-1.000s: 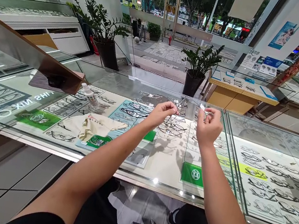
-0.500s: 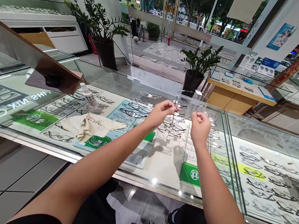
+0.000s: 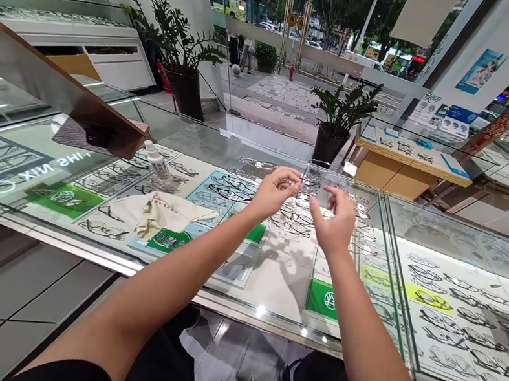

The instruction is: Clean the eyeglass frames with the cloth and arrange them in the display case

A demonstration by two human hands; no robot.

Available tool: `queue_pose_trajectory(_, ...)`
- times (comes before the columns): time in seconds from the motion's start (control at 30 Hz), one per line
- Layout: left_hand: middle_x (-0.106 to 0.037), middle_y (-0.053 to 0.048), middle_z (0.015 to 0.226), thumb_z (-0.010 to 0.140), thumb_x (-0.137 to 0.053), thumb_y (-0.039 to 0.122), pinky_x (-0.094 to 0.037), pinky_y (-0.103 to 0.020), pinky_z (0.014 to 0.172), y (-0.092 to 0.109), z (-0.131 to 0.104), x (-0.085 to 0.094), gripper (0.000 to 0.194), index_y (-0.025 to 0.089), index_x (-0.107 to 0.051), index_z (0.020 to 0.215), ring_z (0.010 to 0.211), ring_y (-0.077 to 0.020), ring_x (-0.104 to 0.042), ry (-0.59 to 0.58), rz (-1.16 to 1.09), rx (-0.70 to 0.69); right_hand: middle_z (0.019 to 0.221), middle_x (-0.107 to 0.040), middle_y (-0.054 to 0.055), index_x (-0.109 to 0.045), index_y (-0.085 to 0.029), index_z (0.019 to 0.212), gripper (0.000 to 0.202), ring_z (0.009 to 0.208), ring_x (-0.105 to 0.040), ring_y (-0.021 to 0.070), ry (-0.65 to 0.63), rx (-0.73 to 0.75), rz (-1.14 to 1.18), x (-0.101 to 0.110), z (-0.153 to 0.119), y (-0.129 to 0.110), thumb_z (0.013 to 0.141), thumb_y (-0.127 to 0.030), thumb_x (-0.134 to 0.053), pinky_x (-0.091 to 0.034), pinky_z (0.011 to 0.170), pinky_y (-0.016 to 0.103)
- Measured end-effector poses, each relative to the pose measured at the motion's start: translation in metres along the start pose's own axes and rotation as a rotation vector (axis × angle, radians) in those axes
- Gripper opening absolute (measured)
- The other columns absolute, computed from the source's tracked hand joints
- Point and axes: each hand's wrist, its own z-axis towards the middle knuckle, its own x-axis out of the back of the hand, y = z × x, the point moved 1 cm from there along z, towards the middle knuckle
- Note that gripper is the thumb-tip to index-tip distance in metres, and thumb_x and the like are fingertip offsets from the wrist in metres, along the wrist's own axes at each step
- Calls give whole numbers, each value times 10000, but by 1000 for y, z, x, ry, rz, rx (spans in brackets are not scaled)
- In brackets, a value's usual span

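Observation:
Above the glass counter, my left hand [image 3: 278,191] pinches a thin-framed pair of glasses [image 3: 305,174] near its fingertips. The fine frame is hard to make out against the eyeglasses displayed beneath. My right hand [image 3: 334,216] is just to its right, thumb and fingers apart, with nothing visible between them. A small white tag [image 3: 349,168] shows beyond the right hand. A beige cloth [image 3: 166,214] lies on the counter at the left, beside a white spray bottle [image 3: 158,161] and a green cloth [image 3: 169,239].
Rows of eyeglasses fill the glass case [image 3: 470,307] on the right. A wooden-edged mirror or panel [image 3: 68,98] leans over the counter at the left. Potted plants [image 3: 331,145] stand beyond the counter. A green card [image 3: 324,298] lies near the front edge.
The fingers of my right hand have opened and moved slightly left, nearer my left hand. My left hand keeps its pinch. The white tag has shifted right and down, and the view has shifted a little.

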Motion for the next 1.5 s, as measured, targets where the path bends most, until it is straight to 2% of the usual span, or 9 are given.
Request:
queue_pose_trajectory(0.17, -697, -132, 1335, 841, -851, 443, -493, -412, 1023, 5, -5, -5, 243, 209, -792, 867, 1284, -300, -638, -157, 14, 14, 1252, -710, 152, -763, -210, 1233, 333, 1167, -623, 326, -149, 167, -55, -17, -7, 5, 992, -424, -677, -499, 1026, 470)
queue_pose_trajectory(0.53, -755, -125, 1286, 903, -787, 390, -533, -424, 1025, 18, -12, -7, 178, 218, -835, 900, 1221, -287, -700, -210, 110, -57, 1120, -800, 114, -807, -221, 1079, 253, 1071, -686, 305, -73, 180, 71, -21, -9, 12, 1051, -402, -632, -525, 1013, 494)
queue_pose_trajectory(0.73, -754, -105, 1291, 994, -689, 341, -486, -460, 1153, 37, -25, -8, 168, 233, -816, 1006, 1271, -268, -674, -77, 346, -219, 1167, -818, 132, -832, -213, 1179, 369, 1133, -708, 319, -27, 136, 116, -21, -10, 19, 1051, -502, -642, -522, 1065, 520)
queue_pose_trajectory(0.9, -718, -109, 1301, 1008, -653, 295, -509, -447, 1133, 55, -45, 42, 175, 228, -720, 1156, 1260, -264, -654, 226, 599, -295, 1119, -831, 119, -858, -211, 1166, 385, 1090, -728, 309, 30, 94, 152, -20, -9, 23, 1026, -525, -683, -509, 1091, 530)
queue_pose_trajectory(1.0, -620, -157, 1401, 912, -715, 192, -425, -475, 1230, 54, -53, 106, 427, 190, -601, 1324, 1376, -295, -558, 615, 821, -309, 1103, -840, 109, -872, -220, 1117, 377, 1069, -738, 299, 46, 98, 175, -19, -8, 21, 1024, -532, -681, -522, 1068, 506)
queue_pose_trajectory(1.1, -505, -204, 1552, 844, -757, 133, -334, -491, 1294, 42, -52, 175, 670, 174, -465, 1446, 1503, -325, -446, 900, 939, -93, 1100, -843, 104, -876, -232, 1071, 388, 1055, -741, 293, 48, 104, 194, -18, -8, 18, 1028, -554, -665, -535, 1034, 485)
queue_pose_trajectory(1.23, -638, -203, 1392, 854, -795, 184, -413, -548, 1184, 24, -47, 235, 636, 163, -457, 1393, 1348, -371, -577, 734, 873, 364, 1075, -841, 105, -869, -239, 1032, 404, 1059, -734, 297, 73, 96, 204, -16, -7, 15, 1030, -579, -650, -538, 1019, 480)
queue_pose_trajectory(1.37, -698, -127, 1017, 858, -761, 152, -474, -518, 1058, 22, -42, 241, 270, 190, -548, 1020, 1126, -354, -658, 618, 834, 386, 1070, -835, 115, -857, -230, 1017, 412, 1039, -734, 297, 109, 89, 214, -11, -4, 14, 1041, -574, -632, -536, 1012, 482)
queue_pose_trajectory(1.5, -680, -64, 991, 962, -677, 257, -514, -432, 988, 28, -19, 198, 186, 204, -555, 1092, 1020, -257, -647, 504, 757, 209, 1031, -819, 109, -839, -227, 1037, 440, 1020, -714, 289, 114, 56, 205, -6, 0, 16, 1069, -574, -570, -537, 958, 448)
